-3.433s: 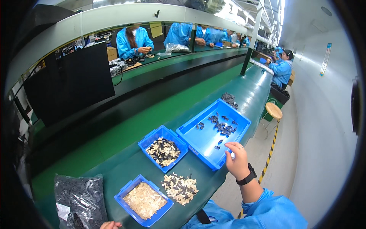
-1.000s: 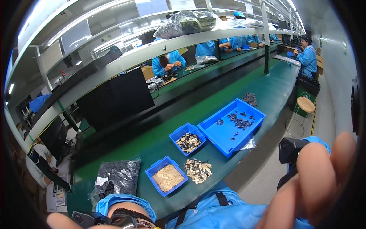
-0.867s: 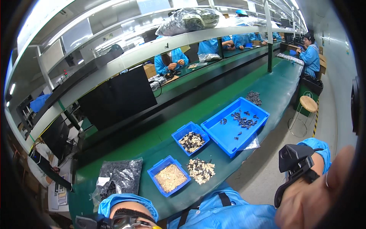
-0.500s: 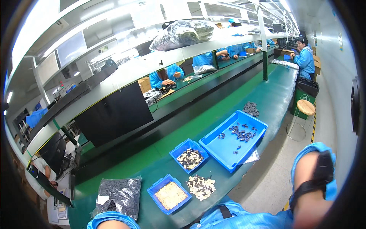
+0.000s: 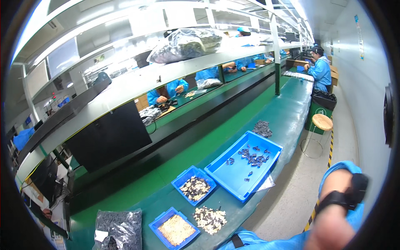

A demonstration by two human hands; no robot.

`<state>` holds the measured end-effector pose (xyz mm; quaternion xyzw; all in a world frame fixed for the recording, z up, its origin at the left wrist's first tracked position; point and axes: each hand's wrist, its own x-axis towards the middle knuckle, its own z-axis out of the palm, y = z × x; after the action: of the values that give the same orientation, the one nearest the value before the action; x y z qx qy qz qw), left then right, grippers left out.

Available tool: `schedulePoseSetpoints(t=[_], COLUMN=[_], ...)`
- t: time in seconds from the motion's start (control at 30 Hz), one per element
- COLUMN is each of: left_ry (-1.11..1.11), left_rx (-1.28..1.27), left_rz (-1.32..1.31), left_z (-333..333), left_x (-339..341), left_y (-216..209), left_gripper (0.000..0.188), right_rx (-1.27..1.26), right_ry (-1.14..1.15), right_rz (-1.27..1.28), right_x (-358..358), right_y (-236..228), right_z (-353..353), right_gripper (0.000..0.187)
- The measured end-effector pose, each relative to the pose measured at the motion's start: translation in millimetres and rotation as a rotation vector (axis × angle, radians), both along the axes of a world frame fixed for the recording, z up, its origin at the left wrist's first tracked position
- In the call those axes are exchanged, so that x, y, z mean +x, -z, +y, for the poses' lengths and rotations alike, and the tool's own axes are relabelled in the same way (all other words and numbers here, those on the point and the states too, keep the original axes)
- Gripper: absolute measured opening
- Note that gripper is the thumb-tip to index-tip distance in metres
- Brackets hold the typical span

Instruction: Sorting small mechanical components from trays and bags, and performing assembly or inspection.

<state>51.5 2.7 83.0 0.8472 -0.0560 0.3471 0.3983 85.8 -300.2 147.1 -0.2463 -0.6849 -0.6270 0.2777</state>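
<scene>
One right hand (image 5: pixel 332 230) blurred, opening and grip unreadable; left hand unseen; a careless sleeve (image 5: pixel 355 214) could have scattered cream-and-black pieces (image 5: pixel 209 220).

Beyond the right edge of our green bench (image 5: pixel 287 109), we see grey floor (image 5: pixel 283 202), striped tape (image 5: pixel 330 155) and a pale wall (image 5: pixel 366 96); a wooden stool (image 5: pixel 322 121) and green bin (image 5: pixel 320 110) stand near that edge; lights (image 5: pixel 303 18) glare overhead.
</scene>
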Motion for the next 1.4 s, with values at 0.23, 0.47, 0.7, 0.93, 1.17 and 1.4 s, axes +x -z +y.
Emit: schedulePoseSetpoints(t=[0.23,0.47,0.7,0.93,1.17,1.4], left_ry=[-0.064,-0.041,-0.044,-0.038,-0.037,-0.032], left_rx=[0.009,-0.011,-0.027,-0.033,-0.033,-0.033], left_rz=[0.060,0.086,0.117,0.126,0.126,0.129], left_z=[-6,0,7,11,16,23], left_x=[34,47,56,53,51,49], left_y=[29,38,49,49,52,55], left_gripper=[0.007,0.007,0.008,0.009,0.010,0.011], right_rx=[-0.974,-2.179,-2.134,-2.061,-2.030,-2.008], right_ry=[0.257,0.528,0.609,0.650,0.707,0.735], right_rz=[0.781,1.538,1.813,1.896,1.940,1.965], right_x=[37,-49,-24,-15,-12,-10], right_y=[155,334,316,305,300,294], right_z=[-53,-142,-141,-132,-127,-120], right_gripper=[0.015,0.027,0.027,0.027,0.028,0.028])
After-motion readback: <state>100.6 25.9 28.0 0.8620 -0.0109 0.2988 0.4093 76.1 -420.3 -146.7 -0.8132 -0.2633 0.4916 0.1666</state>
